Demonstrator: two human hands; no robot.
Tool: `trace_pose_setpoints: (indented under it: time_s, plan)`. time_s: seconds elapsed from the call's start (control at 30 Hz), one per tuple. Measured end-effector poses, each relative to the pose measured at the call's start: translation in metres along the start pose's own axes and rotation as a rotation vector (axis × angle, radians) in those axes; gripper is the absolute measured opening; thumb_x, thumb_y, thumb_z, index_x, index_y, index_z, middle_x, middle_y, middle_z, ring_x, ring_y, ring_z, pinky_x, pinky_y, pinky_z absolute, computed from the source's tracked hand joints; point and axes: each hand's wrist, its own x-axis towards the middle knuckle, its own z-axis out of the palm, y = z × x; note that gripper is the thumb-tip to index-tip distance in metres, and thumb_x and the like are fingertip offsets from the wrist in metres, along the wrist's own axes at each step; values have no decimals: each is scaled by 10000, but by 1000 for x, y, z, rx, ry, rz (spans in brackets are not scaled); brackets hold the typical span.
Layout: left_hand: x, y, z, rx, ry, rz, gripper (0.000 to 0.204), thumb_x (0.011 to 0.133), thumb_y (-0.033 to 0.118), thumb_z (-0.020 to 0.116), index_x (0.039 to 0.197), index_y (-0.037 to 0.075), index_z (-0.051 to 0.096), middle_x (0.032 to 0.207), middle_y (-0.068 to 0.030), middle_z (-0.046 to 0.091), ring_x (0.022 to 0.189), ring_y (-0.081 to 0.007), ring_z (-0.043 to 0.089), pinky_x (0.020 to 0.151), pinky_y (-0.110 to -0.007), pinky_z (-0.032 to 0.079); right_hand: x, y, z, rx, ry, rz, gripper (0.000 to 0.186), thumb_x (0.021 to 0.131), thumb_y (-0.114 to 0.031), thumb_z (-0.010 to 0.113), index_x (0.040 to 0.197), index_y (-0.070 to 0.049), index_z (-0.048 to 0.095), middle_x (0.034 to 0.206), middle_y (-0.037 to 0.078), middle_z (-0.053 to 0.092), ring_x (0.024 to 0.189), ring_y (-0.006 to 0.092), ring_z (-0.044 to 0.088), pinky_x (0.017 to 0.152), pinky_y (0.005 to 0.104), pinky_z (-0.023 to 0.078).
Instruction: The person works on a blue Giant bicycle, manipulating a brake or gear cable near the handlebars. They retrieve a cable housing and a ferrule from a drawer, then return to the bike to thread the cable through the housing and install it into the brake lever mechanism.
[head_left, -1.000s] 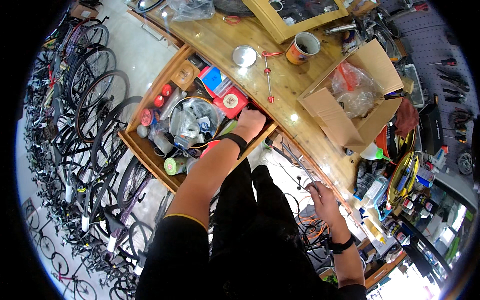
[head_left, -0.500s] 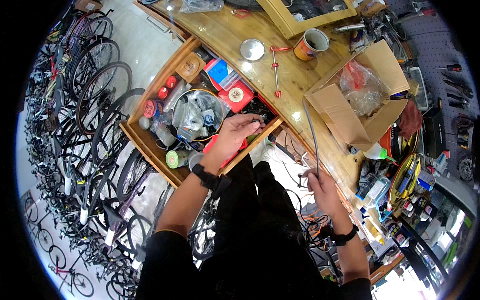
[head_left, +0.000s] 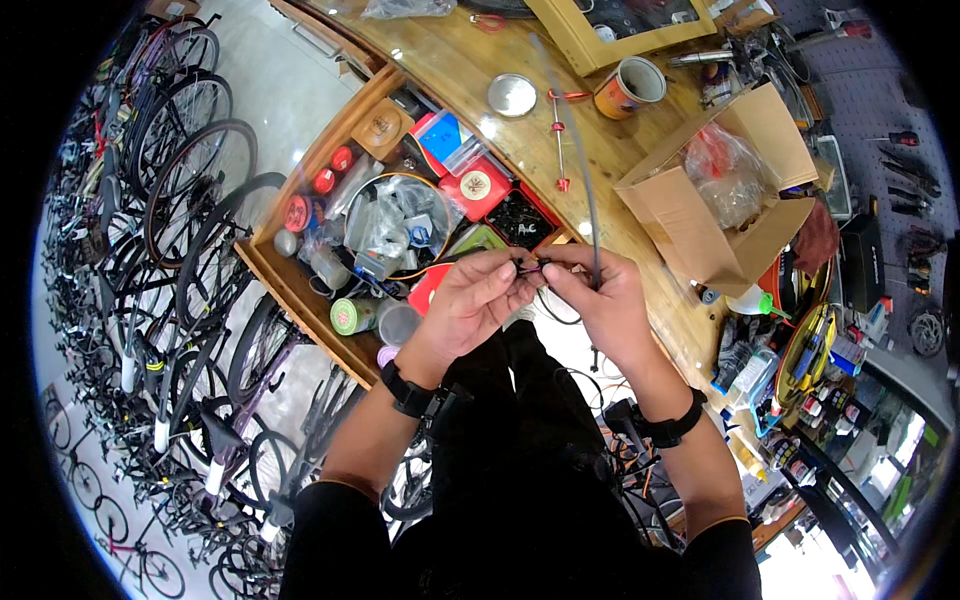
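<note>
My left hand (head_left: 470, 305) is closed in a pinch on a small black part (head_left: 519, 264) over the front edge of the open drawer (head_left: 318, 328). Against it, my right hand (head_left: 606, 300) has its fingertips brought together. A thin grey cable (head_left: 584, 160) rises out of the right hand and arcs over the bench; its lower end hangs below that hand. What exactly meets between the fingertips is too small to make out. Beside the hands, a black compartment (head_left: 519, 220) of small pieces sits in the drawer, next to a red box (head_left: 474, 188).
The wooden bench (head_left: 455, 75) carries an open cardboard box (head_left: 672, 222), a tin can (head_left: 630, 87), a round metal lid (head_left: 512, 95) and a red-ended skewer (head_left: 561, 150). Plastic bags (head_left: 400, 215) fill part of the drawer. Many bicycles (head_left: 205, 190) stand at the left.
My right hand has come left and up with the cable, meeting my left hand. The left hand has drawn back slightly from the black compartment, which now shows more.
</note>
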Motion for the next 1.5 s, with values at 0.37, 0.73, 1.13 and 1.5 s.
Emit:
trace_pose_setpoints:
  time_s: [0.37,0.73,1.13,1.5]
  plan:
    - [7,10,-1,-50,61,-55,298,976,144,544,1190,-60,573,1046,-138,671,905,-166,661,850,-291,533,23,19,-10,23,60,1,235,882,-90,686,1081,29,650,905,29,667,781,75,590,705,230,477]
    - [16,6,-11,168,83,-86,294,990,186,549,1163,-44,605,1032,-114,683,898,-154,659,829,-281,530,29,9,-3,-71,-51,5,226,874,-82,692,1084,1,677,871,39,650,767,85,593,666,221,485]
    - [10,10,-4,274,96,-58,257,935,76,611,1165,-38,607,1093,-130,667,954,-166,638,871,-294,510,21,3,-23,258,-138,42,170,919,-57,626,1073,13,634,947,49,675,749,64,578,669,207,463]
    - [39,-5,-23,649,203,20,268,863,34,694,1101,-50,604,977,-87,652,874,-132,633,778,-251,531,-2,-7,-33,167,-81,-28,168,868,4,683,1032,30,657,977,64,660,764,35,554,656,188,450]
